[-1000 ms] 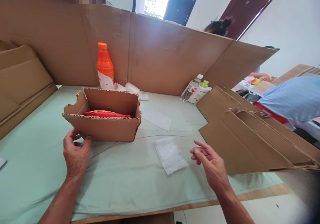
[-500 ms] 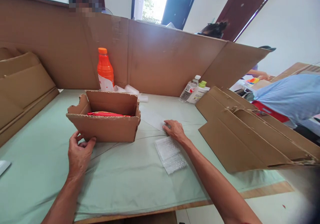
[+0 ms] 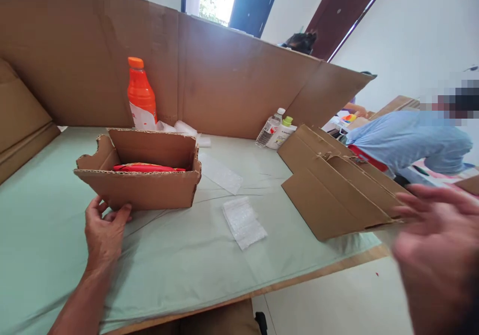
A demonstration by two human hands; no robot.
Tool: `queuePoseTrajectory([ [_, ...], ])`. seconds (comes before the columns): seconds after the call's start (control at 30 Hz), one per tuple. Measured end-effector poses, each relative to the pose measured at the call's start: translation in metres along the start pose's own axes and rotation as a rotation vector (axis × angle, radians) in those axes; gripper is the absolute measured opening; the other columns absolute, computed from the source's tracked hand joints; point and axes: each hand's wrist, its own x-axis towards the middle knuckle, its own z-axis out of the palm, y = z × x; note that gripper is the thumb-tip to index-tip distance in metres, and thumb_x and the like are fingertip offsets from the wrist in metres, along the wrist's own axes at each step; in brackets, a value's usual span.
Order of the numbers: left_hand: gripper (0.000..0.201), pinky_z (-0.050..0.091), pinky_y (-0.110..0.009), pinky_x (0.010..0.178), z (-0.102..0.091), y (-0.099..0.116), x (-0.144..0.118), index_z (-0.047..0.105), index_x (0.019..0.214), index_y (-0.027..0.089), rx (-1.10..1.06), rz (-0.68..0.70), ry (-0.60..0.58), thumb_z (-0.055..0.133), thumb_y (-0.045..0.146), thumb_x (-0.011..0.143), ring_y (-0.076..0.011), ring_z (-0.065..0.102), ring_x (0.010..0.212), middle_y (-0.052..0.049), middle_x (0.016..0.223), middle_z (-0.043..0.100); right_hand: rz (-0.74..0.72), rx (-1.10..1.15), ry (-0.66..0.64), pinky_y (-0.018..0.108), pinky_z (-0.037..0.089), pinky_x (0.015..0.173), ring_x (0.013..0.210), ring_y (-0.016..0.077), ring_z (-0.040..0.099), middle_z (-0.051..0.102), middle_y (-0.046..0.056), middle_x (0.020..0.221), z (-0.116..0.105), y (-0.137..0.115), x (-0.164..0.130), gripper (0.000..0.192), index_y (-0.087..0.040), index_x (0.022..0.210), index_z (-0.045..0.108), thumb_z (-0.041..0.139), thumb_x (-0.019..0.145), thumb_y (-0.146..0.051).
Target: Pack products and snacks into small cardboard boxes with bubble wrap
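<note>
My left hand (image 3: 108, 223) grips the lower front-left corner of a small open-topped cardboard box (image 3: 149, 191), thumb on the front and fingers curled by the side. Inside the box lies a red packet (image 3: 144, 168), mostly hidden by the front wall. Off to the far right, my right hand (image 3: 434, 225) is raised and blurred by motion. Its fingers are apart with nothing seen in them, close to the end of the folded cardboard sheets (image 3: 337, 198). Between the box and those sheets, a folded piece of bubble wrap (image 3: 245, 224) rests on the green cloth, with a flat translucent strip (image 3: 220, 173) behind it.
An orange bottle (image 3: 142, 95) stands behind the box, beside white rolls (image 3: 185, 128). A clear bottle (image 3: 268, 128) and a white bottle with a green cap (image 3: 281, 134) lean near the cardboard partition (image 3: 232, 81). A person in blue (image 3: 404, 135) bends over at the right.
My right hand has swung from beside the bubble wrap out to the far right. The left hand keeps its place on the box. The camera view has turned rightward.
</note>
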Motion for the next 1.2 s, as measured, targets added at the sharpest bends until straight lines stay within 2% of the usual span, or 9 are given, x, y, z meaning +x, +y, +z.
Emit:
queuePoseTrajectory([
  [0.03, 0.08, 0.057, -0.026, 0.059, 0.0, 0.001, 0.0, 0.049, 0.138, 0.019, 0.001, -0.001, 0.001, 0.081, 0.029, 0.066, -0.0076, 0.062, 0.065, -0.012, 0.136, 0.055, -0.017, -0.008, -0.043, 0.059, 0.048, 0.08, 0.107, 0.0355, 0.065, 0.067, 0.009, 0.124, 0.021, -0.018, -0.019, 0.031, -0.043, 0.125, 0.064, 0.053, 0.096, -0.044],
  [0.1, 0.081, 0.057, -0.026, 0.06, 0.001, 0.001, 0.0, 0.048, 0.138, 0.019, -0.009, 0.008, 0.007, 0.08, 0.029, 0.065, -0.0071, 0.062, 0.066, -0.013, 0.137, 0.054, -0.189, -0.074, -0.425, 0.054, 0.05, 0.09, 0.102, 0.0301, 0.068, 0.073, 0.007, 0.112, 0.074, -0.045, -0.053, 0.027, -0.039, 0.12, 0.068, 0.06, 0.094, -0.037],
  [0.23, 0.083, 0.058, -0.027, 0.063, 0.001, -0.005, 0.003, 0.047, 0.137, 0.019, 0.01, 0.05, -0.007, 0.082, 0.033, 0.063, -0.0071, 0.063, 0.066, -0.014, 0.139, 0.053, -0.356, -0.327, -0.954, 0.048, 0.045, 0.101, 0.122, 0.0291, 0.061, 0.07, 0.008, 0.131, 0.176, -0.041, -0.071, 0.04, -0.026, 0.13, 0.066, 0.053, 0.093, -0.019],
  [0.37, 0.083, 0.058, -0.028, 0.064, 0.001, -0.012, 0.007, 0.047, 0.137, 0.022, 0.022, 0.079, -0.03, 0.081, 0.039, 0.064, -0.008, 0.064, 0.067, -0.013, 0.138, 0.054, -0.304, -0.515, -1.129, 0.041, 0.043, 0.098, 0.123, 0.0297, 0.059, 0.068, 0.01, 0.133, 0.235, -0.012, -0.05, 0.049, -0.022, 0.13, 0.067, 0.058, 0.083, -0.01],
  [0.53, 0.081, 0.057, -0.028, 0.066, 0.001, -0.012, 0.007, 0.047, 0.137, 0.023, 0.067, 0.08, -0.03, 0.083, 0.039, 0.065, -0.0095, 0.065, 0.068, -0.011, 0.134, 0.057, -0.272, -0.551, -1.202, 0.034, 0.042, 0.086, 0.101, 0.0268, 0.068, 0.077, 0.014, 0.106, 0.267, -0.012, -0.053, 0.026, -0.017, 0.101, 0.076, 0.053, 0.089, -0.014],
  [0.73, 0.074, 0.056, -0.024, 0.06, 0.003, -0.007, 0.004, 0.049, 0.133, 0.021, 0.069, 0.089, -0.001, 0.081, 0.03, 0.067, -0.0069, 0.063, 0.066, -0.011, 0.133, 0.058, -0.187, -0.367, -1.186, 0.028, 0.045, 0.082, 0.095, 0.0196, 0.07, 0.078, 0.006, 0.105, 0.259, -0.026, -0.056, 0.023, -0.021, 0.105, 0.075, 0.057, 0.095, -0.031],
  [0.9, 0.07, 0.057, -0.021, 0.057, 0.003, -0.006, 0.004, 0.05, 0.131, 0.021, 0.054, 0.085, -0.004, 0.08, 0.024, 0.068, -0.0047, 0.062, 0.063, -0.011, 0.136, 0.056, -0.16, -0.252, -1.133, 0.034, 0.051, 0.095, 0.111, 0.0219, 0.067, 0.074, 0.007, 0.121, 0.188, -0.01, -0.058, 0.032, -0.023, 0.116, 0.073, 0.053, 0.092, -0.02],
  [1.03, 0.068, 0.056, -0.021, 0.054, 0.004, -0.005, 0.004, 0.049, 0.131, 0.019, 0.068, 0.08, 0.006, 0.079, 0.017, 0.069, -0.0041, 0.061, 0.062, -0.009, 0.133, 0.057, -0.265, -0.188, -1.243, 0.049, 0.041, 0.113, 0.137, 0.0269, 0.053, 0.058, 0.007, 0.147, 0.145, 0.019, -0.08, 0.063, -0.029, 0.132, 0.066, 0.054, 0.075, -0.006],
  [1.2, 0.069, 0.058, -0.026, 0.059, 0.002, -0.004, 0.005, 0.047, 0.135, 0.015, 0.143, 0.12, 0.025, 0.075, 0.014, 0.072, -0.0064, 0.061, 0.065, -0.01, 0.13, 0.057, -0.264, -0.249, -1.152, 0.053, 0.043, 0.111, 0.136, 0.0292, 0.054, 0.057, 0.01, 0.148, 0.152, 0.035, -0.112, 0.054, -0.027, 0.126, 0.071, 0.052, 0.08, -0.004],
])
